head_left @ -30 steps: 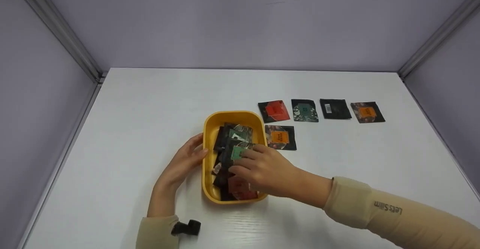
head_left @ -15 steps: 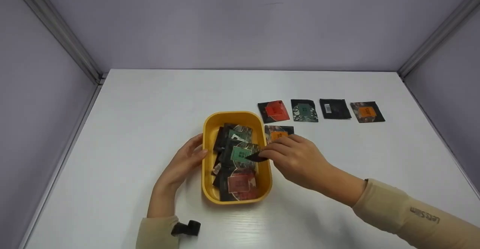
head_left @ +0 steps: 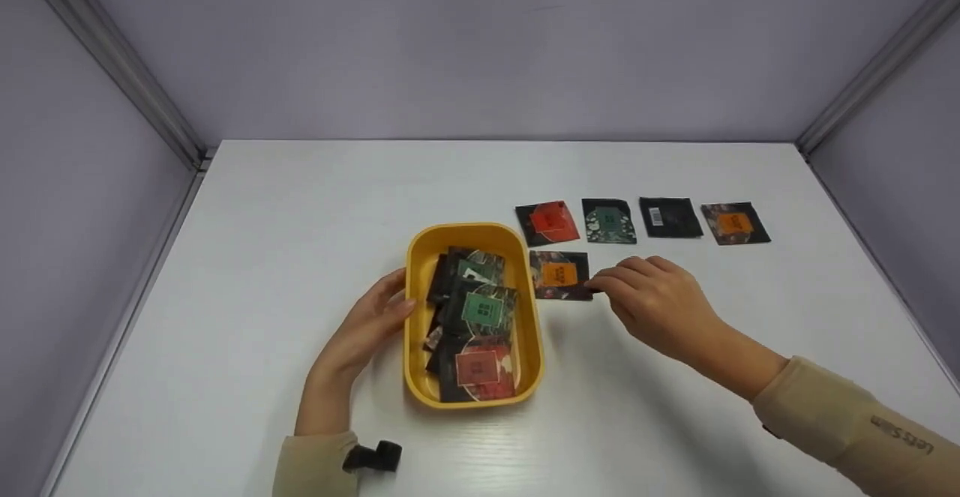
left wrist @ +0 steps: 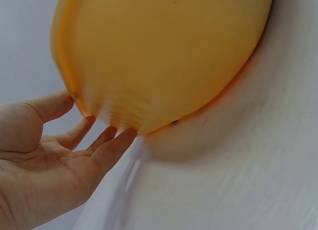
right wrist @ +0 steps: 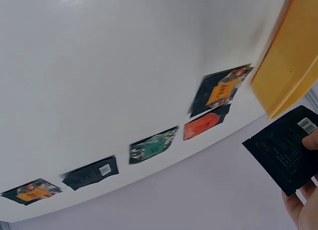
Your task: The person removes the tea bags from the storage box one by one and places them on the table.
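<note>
My left hand point(head_left: 367, 321) rests its fingertips and thumb against the outer left side of a yellow plastic bin point(head_left: 537, 347); in the left wrist view, its fingers point(left wrist: 117, 145) are fairly straight on the bin's wall. Inside the bin lie several dark sachets, among them one with a green label point(head_left: 481, 308) and another with a red label point(head_left: 480, 369). To the right of the bin, my right hand point(head_left: 660, 306) pinches a black sachet point(right wrist: 283, 150) with a barcode, which the hand mostly hides in the head view. A sachet with an orange label point(head_left: 559, 275) lies just left of those fingertips.
Along the back right of the white table point(head_left: 300, 205) lies a row of sachets: a red-labelled one point(head_left: 551, 221), a green-labelled one point(head_left: 610, 221), a black one with its barcode up point(head_left: 670, 217) and an orange-labelled one point(head_left: 735, 224). Grey-lilac walls point(head_left: 480, 47) enclose the table.
My right hand has drawn a black sachet out of the bin and carried it right, past the bin's rim. The left hand and the bin have stayed in place.
</note>
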